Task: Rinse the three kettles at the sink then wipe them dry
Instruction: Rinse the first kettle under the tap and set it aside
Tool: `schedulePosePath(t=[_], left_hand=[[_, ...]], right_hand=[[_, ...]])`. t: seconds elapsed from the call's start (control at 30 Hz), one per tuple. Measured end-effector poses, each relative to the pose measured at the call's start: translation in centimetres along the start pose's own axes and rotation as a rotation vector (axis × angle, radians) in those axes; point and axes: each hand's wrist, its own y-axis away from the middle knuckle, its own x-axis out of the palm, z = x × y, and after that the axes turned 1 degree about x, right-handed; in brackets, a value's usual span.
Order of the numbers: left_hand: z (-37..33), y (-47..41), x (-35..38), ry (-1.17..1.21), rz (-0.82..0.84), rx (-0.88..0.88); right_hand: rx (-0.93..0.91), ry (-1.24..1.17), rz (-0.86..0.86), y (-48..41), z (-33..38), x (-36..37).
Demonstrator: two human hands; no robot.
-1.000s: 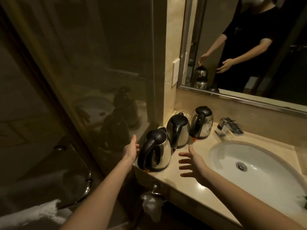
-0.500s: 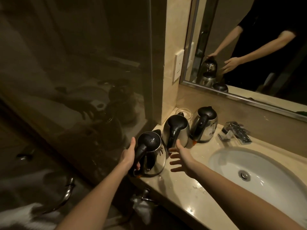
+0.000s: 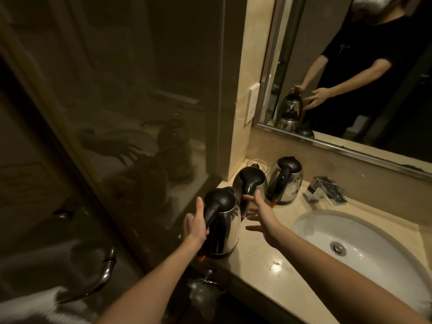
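Three steel kettles with black lids and handles stand in a row along the left end of the marble counter (image 3: 261, 274). My left hand (image 3: 195, 224) grips the black handle of the nearest kettle (image 3: 228, 232), which looks raised slightly off the counter. The middle kettle (image 3: 251, 183) and the far kettle (image 3: 286, 181) stand behind it. My right hand (image 3: 261, 217) hovers open just right of the nearest kettle, fingers spread, in front of the middle kettle's handle. The white oval sink (image 3: 364, 242) lies to the right, with a chrome tap (image 3: 327, 190) behind it.
A glass shower partition (image 3: 140, 113) rises directly left of the kettles. A clear glass (image 3: 257, 163) stands in the corner behind the middle kettle. A wall mirror (image 3: 362, 78) hangs above the counter. A chrome rail (image 3: 105, 277) and white towel (image 3: 35, 307) sit low left.
My left hand has closed around the nearest kettle's handle and the kettle has tipped up a little. My right hand has moved closer to the kettle's right side.
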Motion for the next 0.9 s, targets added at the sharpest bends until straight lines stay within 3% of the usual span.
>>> schedulePosePath(t=[0.3, 0.67, 0.9], left_hand=[[-1.7, 6.6, -1.5, -0.076, 0.169, 0.200], [-0.2, 14.0, 2.5, -0.148, 0.304, 0.240], [-1.3, 16.5, 5.5, -0.214, 0.363, 0.272]], right_hand=[[-0.096, 0.000, -0.152, 8.8, 0.0, 1.5], [-0.154, -0.047, -0.422, 18.7, -2.9, -2.4], [-0.207, -0.079, -0.490, 20.3, -4.6, -6.3]])
